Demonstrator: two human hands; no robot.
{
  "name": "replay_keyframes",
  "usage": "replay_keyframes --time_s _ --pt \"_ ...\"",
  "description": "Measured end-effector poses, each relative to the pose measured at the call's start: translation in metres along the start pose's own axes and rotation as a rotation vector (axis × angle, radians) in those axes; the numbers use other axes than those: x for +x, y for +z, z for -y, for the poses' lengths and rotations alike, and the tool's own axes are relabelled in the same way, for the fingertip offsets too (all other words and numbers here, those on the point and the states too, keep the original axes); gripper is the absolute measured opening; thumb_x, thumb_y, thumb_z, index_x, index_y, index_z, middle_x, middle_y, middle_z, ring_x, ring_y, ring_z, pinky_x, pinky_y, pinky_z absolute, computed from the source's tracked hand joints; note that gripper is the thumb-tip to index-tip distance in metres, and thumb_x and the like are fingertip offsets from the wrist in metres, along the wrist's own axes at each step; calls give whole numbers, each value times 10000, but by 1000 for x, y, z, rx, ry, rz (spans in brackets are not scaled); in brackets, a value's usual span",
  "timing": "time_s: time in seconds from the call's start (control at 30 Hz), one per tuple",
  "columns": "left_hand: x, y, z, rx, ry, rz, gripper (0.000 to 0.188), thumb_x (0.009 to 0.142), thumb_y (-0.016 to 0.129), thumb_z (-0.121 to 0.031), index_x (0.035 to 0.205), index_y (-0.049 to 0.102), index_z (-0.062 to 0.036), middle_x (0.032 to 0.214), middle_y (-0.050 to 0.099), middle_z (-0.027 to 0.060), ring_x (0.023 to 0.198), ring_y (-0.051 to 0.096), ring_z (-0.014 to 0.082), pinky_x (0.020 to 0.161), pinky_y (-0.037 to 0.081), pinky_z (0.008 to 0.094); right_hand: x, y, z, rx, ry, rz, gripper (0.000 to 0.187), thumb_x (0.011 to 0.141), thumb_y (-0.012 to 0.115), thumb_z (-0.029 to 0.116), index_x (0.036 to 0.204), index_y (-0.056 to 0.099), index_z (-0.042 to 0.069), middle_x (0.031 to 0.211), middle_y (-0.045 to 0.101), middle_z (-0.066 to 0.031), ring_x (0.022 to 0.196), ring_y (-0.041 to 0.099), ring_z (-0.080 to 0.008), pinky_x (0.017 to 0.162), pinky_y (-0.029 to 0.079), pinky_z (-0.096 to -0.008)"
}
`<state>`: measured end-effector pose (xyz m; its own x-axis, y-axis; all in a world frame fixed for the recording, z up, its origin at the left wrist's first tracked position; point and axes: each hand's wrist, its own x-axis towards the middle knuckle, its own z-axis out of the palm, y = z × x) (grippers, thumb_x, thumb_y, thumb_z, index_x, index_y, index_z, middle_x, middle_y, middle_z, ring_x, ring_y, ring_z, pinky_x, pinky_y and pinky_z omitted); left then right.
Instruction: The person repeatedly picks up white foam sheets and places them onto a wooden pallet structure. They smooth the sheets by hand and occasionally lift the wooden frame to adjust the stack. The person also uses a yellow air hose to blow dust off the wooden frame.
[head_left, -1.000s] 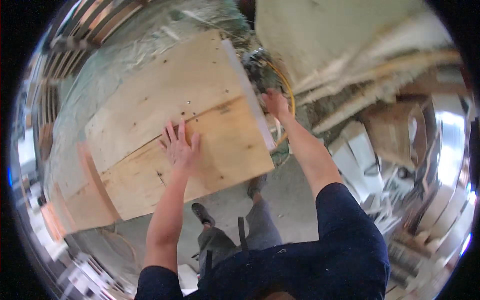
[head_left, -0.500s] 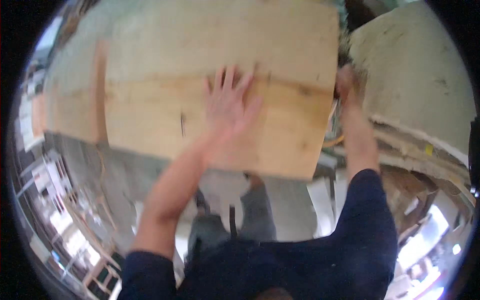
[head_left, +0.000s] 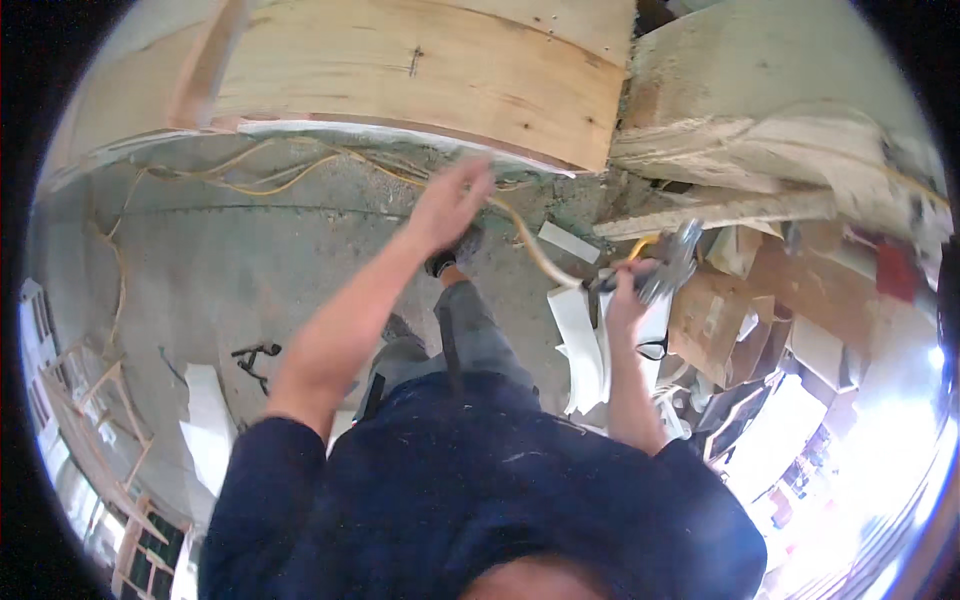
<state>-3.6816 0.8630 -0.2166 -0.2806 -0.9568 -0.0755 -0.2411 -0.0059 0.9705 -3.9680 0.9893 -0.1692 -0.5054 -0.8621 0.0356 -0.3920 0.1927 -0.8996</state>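
Observation:
My right hand (head_left: 627,298) is closed around the dark grip of an air nail gun (head_left: 674,268), silver-bodied and blurred by motion. A yellowish hose (head_left: 527,236) runs up to the tool from the floor. My left hand (head_left: 450,205) hovers over the floor, just short of the workbench edge, empty, with its fingers loosely stretched and slightly smeared. Ahead of it lies a wide pale wooden board (head_left: 420,75) with a dark pencil-like mark and small dark dots near its far seam. An upright wooden strip (head_left: 208,65) crosses the board's left side.
Cardboard boxes (head_left: 715,325) and scraps crowd the floor at right, beneath a dusty ledge (head_left: 720,212). White curved offcuts (head_left: 577,345) lie beside my right forearm. Hoses (head_left: 265,187) trail along the floor below the bench. A small black object (head_left: 256,362) lies at left.
My left hand has lifted off the board and come back toward me. My right hand has moved back from the board's right edge, and the nail gun now shows in it. The view has tilted downward.

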Motion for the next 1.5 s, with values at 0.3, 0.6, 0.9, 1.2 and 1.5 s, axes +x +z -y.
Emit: replay_keyframes --time_s 0.3,0.6,0.9,1.2,1.5 --pt "-245 -23 -22 -73 -59 61 489 948 493 -310 1308 462 19 1246 566 202 1191 529 291 985 410 335 -205 -27 240 826 229 236 176 941 471 285 910 471 111 633 408 -16 561 420 -167 561 378 -310" --pt "-306 -105 -27 417 35 686 501 851 537 -523 1054 611 -70 1042 640 143 1012 573 361 879 439 400 -144 -197 392 791 -478 -376 434 900 460 432 1135 521 72 746 473 -21 548 415 -128 466 347 -260" --pt "-393 -152 107 674 -459 204 332 693 708 -389 824 700 -84 753 650 190 748 633 383 680 509 446 -67 -116 201 590 154 112 201 910 623 239 1042 608 88 917 621 -32 582 539 -108 434 416 -235" --pt "-254 -72 -15 781 -406 191 267 692 673 -352 766 696 -97 721 643 179 728 636 372 676 503 464 122 -13 137 -355 33 168 486 836 626 455 1034 636 11 843 660 -195 849 646 -299 763 479 -390" --pt "-207 -53 -20 808 -391 160 200 680 645 -291 689 649 -91 694 635 167 704 626 377 644 496 470 215 -2 150 -343 6 95 450 840 619 464 1052 656 68 881 666 -208 883 639 -349 778 481 -418"
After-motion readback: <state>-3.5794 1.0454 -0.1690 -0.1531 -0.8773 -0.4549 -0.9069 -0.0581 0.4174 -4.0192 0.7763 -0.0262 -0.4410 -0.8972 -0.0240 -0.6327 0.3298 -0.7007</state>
